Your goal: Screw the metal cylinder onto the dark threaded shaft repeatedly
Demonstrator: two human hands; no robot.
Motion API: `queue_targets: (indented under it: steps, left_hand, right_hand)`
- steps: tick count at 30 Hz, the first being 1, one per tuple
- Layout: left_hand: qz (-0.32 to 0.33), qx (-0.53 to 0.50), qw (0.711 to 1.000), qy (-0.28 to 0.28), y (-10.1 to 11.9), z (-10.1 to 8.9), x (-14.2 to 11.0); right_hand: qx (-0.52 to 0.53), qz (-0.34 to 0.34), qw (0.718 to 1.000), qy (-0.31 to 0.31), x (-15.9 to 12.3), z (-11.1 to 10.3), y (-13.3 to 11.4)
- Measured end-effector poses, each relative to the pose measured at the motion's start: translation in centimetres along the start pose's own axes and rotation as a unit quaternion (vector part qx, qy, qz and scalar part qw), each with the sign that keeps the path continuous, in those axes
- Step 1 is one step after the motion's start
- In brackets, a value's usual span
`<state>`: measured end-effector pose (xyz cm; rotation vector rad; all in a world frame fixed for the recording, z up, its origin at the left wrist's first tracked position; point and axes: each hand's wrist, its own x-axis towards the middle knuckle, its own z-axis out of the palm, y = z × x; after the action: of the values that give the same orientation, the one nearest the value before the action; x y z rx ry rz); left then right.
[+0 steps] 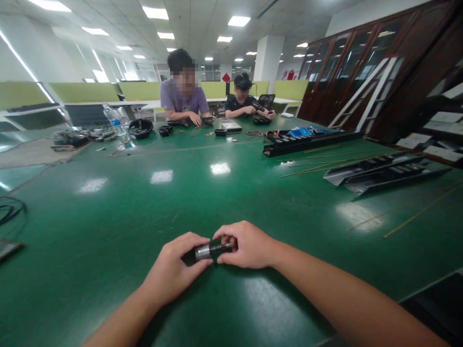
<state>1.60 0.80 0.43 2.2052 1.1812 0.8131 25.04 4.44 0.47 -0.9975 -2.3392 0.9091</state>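
Note:
A small cylindrical part (211, 250), silver at its left end and black and ribbed at its right, lies between my two hands just above the green table (181, 202). My left hand (175, 267) is closed around the silver end. My right hand (246, 246) pinches the black end with curled fingers. Both hands rest near the table's front edge.
Two people sit at the far side of the table, working with small parts. Near them are a water bottle (115, 124), a black bowl (141, 128) and small boxes. Long black trays (307, 141) and thin rods (325, 166) lie at the right. Cables (10, 212) lie at the left edge.

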Motion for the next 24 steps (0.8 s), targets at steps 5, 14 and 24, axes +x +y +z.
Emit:
queue_targets:
  steps: [5,14,24]
  left_hand:
    - [-0.015,0.012,1.0,-0.008,0.19,0.2,-0.2]
    - [-0.02,0.0,1.0,-0.01,0.16,0.33,-0.37]
    - [-0.02,-0.015,1.0,-0.014,0.34,0.37,-0.25]
  right_hand:
    - [-0.009,-0.02,1.0,-0.003,-0.08,0.25,-0.32]
    - [-0.013,-0.033,0.999,0.005,-0.25,0.51,-0.28]
    - [-0.036,-0.046,0.998,0.004,-0.39,0.68,-0.44]
